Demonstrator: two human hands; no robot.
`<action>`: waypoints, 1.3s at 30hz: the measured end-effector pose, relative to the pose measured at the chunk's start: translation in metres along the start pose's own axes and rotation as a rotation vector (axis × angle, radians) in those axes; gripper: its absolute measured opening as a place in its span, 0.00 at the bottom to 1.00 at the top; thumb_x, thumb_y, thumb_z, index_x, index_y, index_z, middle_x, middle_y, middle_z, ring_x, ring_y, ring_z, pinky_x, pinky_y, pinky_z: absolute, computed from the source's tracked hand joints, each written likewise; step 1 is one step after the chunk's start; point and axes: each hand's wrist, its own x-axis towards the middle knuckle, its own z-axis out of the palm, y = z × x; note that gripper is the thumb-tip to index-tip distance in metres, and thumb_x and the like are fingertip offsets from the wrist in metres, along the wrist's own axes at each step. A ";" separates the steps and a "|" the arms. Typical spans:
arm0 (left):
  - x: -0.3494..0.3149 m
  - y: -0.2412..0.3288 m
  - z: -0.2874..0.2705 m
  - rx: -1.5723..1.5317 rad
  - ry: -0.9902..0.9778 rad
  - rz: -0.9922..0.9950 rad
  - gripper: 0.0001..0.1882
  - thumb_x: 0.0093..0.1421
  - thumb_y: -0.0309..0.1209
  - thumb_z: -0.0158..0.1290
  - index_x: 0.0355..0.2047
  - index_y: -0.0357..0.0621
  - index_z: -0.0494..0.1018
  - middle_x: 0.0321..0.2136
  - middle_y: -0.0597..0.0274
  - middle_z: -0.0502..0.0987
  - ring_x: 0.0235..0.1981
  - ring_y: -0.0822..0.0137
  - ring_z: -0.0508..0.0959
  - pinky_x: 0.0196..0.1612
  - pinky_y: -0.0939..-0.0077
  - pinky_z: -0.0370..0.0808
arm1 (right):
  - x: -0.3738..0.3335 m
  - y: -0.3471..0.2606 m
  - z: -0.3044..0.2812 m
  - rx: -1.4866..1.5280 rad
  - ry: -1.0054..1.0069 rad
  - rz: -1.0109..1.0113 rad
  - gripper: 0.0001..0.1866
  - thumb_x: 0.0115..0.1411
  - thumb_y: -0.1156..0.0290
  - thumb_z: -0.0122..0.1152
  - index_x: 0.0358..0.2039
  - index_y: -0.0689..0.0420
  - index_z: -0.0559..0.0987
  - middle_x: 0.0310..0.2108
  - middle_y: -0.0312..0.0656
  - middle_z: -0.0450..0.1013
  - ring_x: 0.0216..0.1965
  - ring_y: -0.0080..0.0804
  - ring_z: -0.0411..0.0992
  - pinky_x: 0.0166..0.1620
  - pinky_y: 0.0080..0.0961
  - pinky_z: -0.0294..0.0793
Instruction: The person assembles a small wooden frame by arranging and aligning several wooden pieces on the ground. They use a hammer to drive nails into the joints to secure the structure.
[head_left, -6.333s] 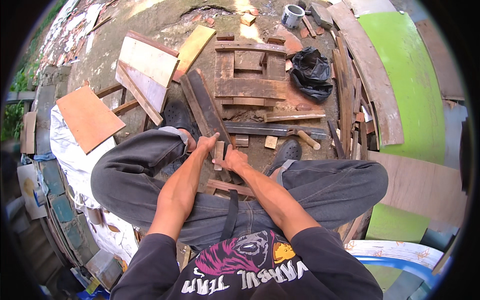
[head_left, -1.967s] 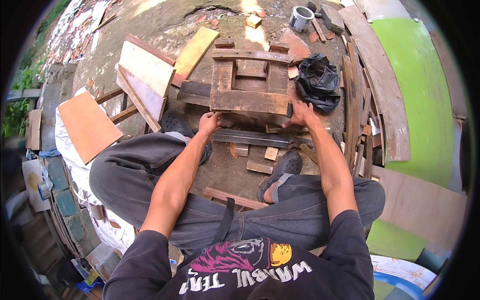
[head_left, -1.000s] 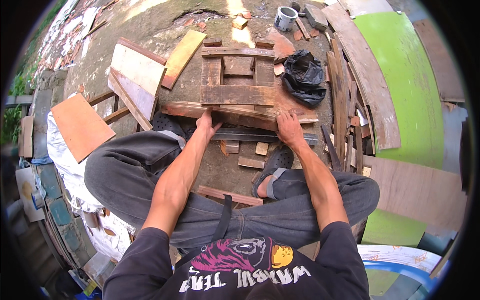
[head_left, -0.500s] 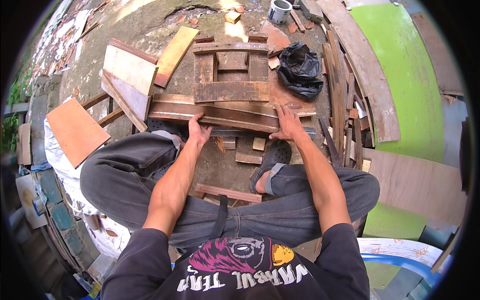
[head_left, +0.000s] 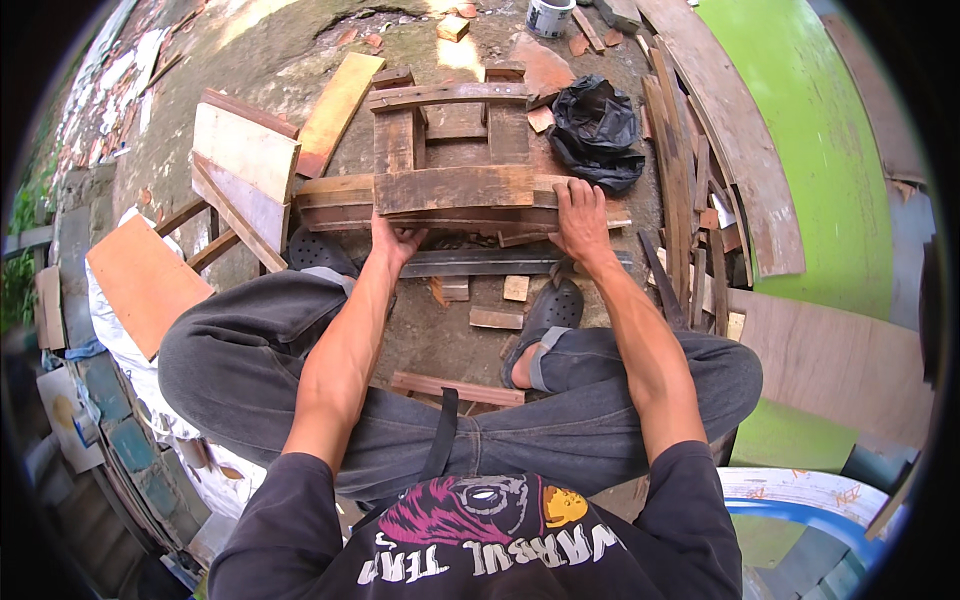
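Note:
A long brown wooden beam (head_left: 470,221) lies crosswise in front of me, partly hidden by the near board of a small wooden frame (head_left: 455,188). My left hand (head_left: 394,240) is closed on the beam's near side just below that board, with its fingertips hidden. Further right, my right hand (head_left: 582,222) grips the beam near its right end, fingers hooked over the top and thumb in front. A dark metal bar (head_left: 480,264) rests on the ground on my side of the beam, between my feet.
Small wood blocks (head_left: 496,318) lie near my right shoe (head_left: 553,308). A black plastic bag (head_left: 597,135) sits right of the frame, beside stacked wood strips (head_left: 672,190). Joined boards (head_left: 240,155) stand at left, near a yellowish plank (head_left: 340,108). A white bucket (head_left: 550,17) is at the back.
Both hands have pushed the beam away from me, up against and partly under the frame's near board. The metal bar now shows more fully. My view has shifted slightly.

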 end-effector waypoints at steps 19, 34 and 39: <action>0.043 -0.009 -0.032 0.186 0.094 0.210 0.32 0.62 0.60 0.55 0.51 0.43 0.72 0.41 0.60 0.77 0.36 0.61 0.80 0.50 0.58 0.80 | 0.007 0.007 0.009 0.303 -0.085 0.131 0.42 0.46 0.72 0.75 0.60 0.59 0.63 0.59 0.52 0.62 0.64 0.53 0.61 0.64 0.42 0.66; 0.025 0.009 -0.020 0.431 0.053 0.086 0.31 0.70 0.50 0.48 0.66 0.46 0.60 0.67 0.56 0.62 0.57 0.47 0.75 0.53 0.45 0.78 | 0.018 0.001 0.011 0.254 -0.212 0.272 0.45 0.48 0.77 0.69 0.66 0.54 0.60 0.63 0.55 0.58 0.62 0.57 0.62 0.61 0.49 0.70; 0.021 0.005 -0.021 0.513 0.025 0.080 0.36 0.70 0.51 0.49 0.69 0.41 0.56 0.69 0.51 0.59 0.61 0.46 0.72 0.56 0.47 0.77 | 0.006 0.002 0.004 0.197 0.044 0.194 0.32 0.50 0.72 0.66 0.57 0.58 0.67 0.54 0.51 0.65 0.59 0.51 0.64 0.57 0.48 0.70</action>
